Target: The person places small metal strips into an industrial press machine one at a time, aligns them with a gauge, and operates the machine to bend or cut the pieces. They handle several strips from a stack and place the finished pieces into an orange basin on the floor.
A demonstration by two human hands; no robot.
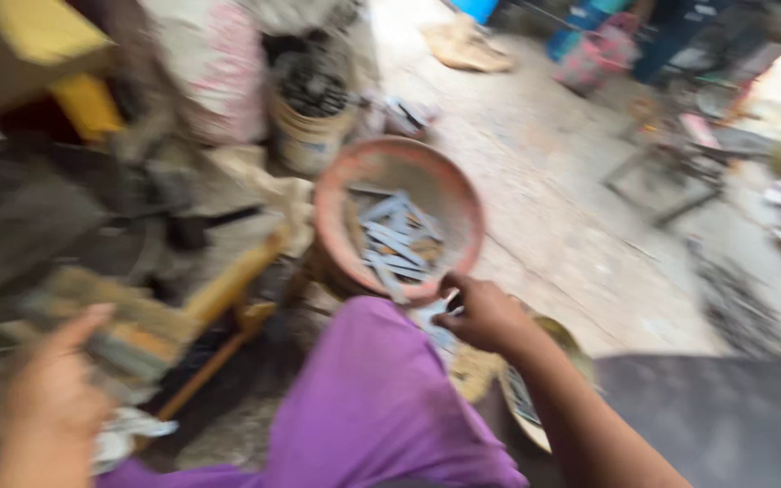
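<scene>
Head view shows your right hand pinched on a flat grey metal strip just below the round orange plastic bowl. Your left hand, well left of that bowl, is blurred; its grip cannot be told.

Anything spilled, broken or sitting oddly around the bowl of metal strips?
Nothing clearly so. The metal strips lie jumbled inside the orange bowl; the right hand is at its near rim. The left hand is blurred, so details there are unreadable.

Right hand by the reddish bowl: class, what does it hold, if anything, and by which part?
The right hand pinches a small pale metal piece at the bowl's near rim; blur hides which part it grips.
</scene>
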